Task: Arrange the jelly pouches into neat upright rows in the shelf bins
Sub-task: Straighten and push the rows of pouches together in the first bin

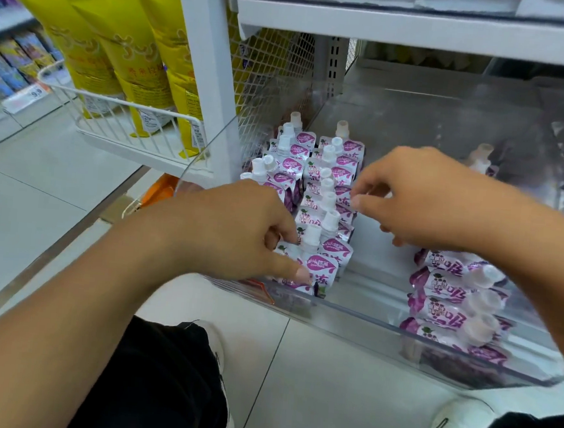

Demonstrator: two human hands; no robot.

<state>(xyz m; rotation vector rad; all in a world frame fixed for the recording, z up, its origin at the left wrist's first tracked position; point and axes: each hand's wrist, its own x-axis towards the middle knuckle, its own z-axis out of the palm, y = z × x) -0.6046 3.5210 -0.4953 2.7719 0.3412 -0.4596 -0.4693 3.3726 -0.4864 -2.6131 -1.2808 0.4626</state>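
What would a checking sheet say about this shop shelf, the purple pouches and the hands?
Surface: clear plastic shelf bin on a low white shelf; bare patch in its middle.
Job's things: upright jelly pouches in two rows at the bin's left; lying pouches stacked at the right, caps pointing right.
Clutter: nothing seen.
Hands: left hand pinches the front pouch of the rows; right hand has fingers curled at the right row's edge, grip unclear.
Cables: nothing seen.
Surroundings: yellow snack bags in a white wire basket, white mesh divider, tiled floor.
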